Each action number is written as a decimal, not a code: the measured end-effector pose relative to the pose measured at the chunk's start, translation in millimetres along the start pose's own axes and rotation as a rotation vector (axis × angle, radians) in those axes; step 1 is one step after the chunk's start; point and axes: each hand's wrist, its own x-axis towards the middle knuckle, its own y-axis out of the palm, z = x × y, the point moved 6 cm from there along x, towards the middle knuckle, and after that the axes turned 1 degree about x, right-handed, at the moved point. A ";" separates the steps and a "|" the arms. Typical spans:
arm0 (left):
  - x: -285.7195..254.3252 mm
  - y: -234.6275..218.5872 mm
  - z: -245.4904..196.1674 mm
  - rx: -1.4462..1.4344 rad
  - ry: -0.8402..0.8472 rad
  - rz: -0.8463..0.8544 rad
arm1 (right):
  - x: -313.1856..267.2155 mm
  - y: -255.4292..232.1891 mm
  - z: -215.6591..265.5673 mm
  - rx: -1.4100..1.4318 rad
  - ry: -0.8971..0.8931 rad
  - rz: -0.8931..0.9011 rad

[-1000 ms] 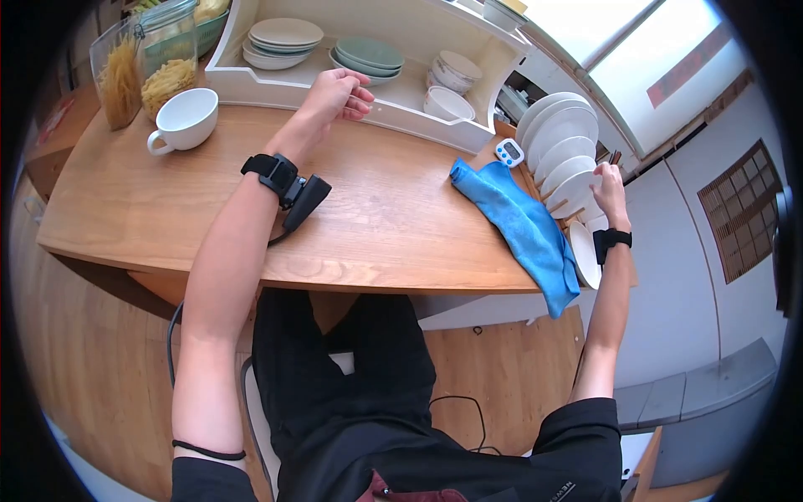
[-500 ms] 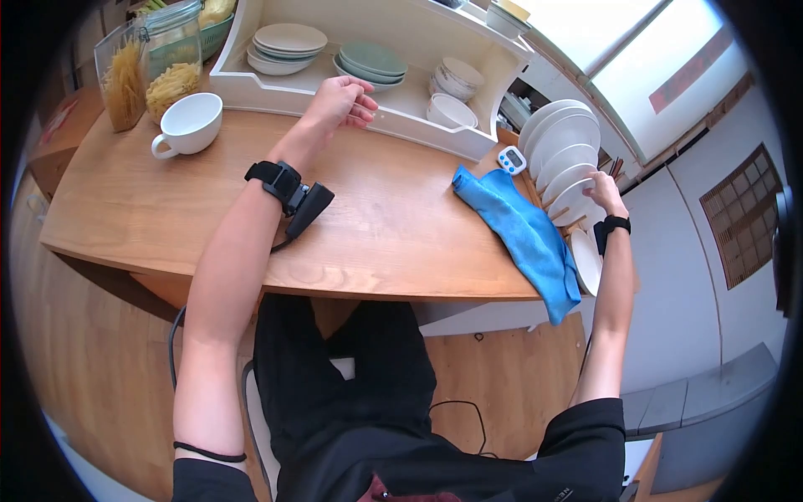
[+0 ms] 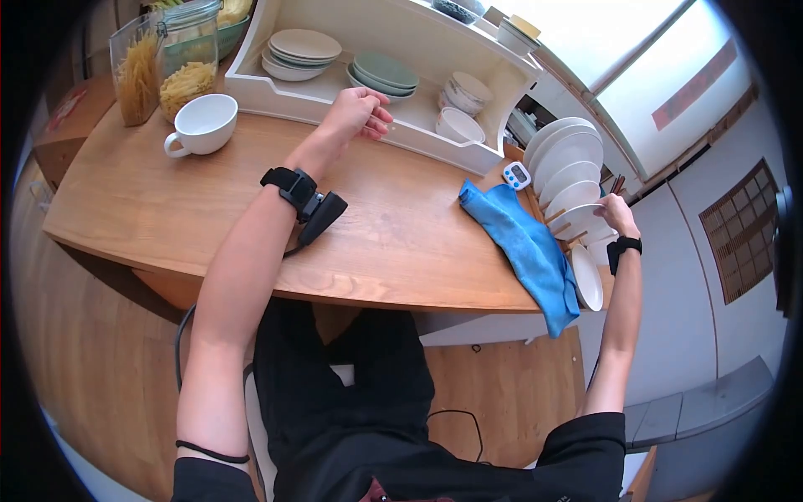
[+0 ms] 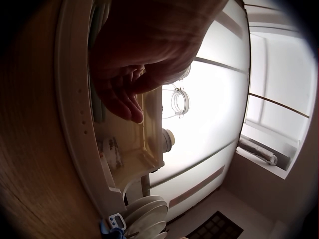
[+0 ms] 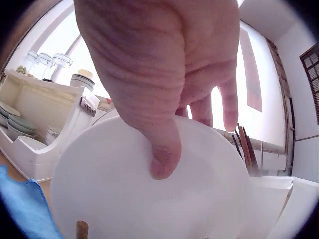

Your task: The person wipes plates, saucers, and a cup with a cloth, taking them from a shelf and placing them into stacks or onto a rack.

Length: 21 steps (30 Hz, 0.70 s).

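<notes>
At the rack on the right, my right hand (image 3: 619, 215) pinches the rim of a white plate (image 3: 577, 222). In the right wrist view the thumb lies on the face of that plate (image 5: 114, 184), with the fingers behind it. Several white plates (image 3: 572, 151) stand upright in the rack beyond. My left hand (image 3: 358, 115) hangs in front of the white shelf (image 3: 284, 94), holding nothing, its fingers loosely bent. The left wrist view shows the left hand (image 4: 144, 64) beside the shelf's edge.
A blue cloth (image 3: 519, 247) lies by the rack, near a small timer (image 3: 516, 176). A white cup (image 3: 203, 125) and pasta jars (image 3: 186, 84) stand at the left. Stacked plates (image 3: 304, 46) and bowls (image 3: 460, 125) sit in the shelf.
My right hand has moved down from above the rack onto a plate's rim, and that plate now leans away from the others. The left hand still hangs by the shelf; the head view has shifted slightly.
</notes>
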 end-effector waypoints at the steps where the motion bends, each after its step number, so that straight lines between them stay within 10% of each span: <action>1: -0.2 -0.4 -0.1 0.002 -0.001 -0.003 | -4.3 -5.1 1.1 -0.020 0.018 -0.018; 15: -2.7 6.6 0.3 0.026 -0.014 0.085 | -45.2 -125.6 82.6 0.216 -0.293 -0.319; 21: -7.9 24.3 -3.8 0.064 -0.005 0.281 | -30.7 -107.0 164.9 0.562 -0.502 -0.370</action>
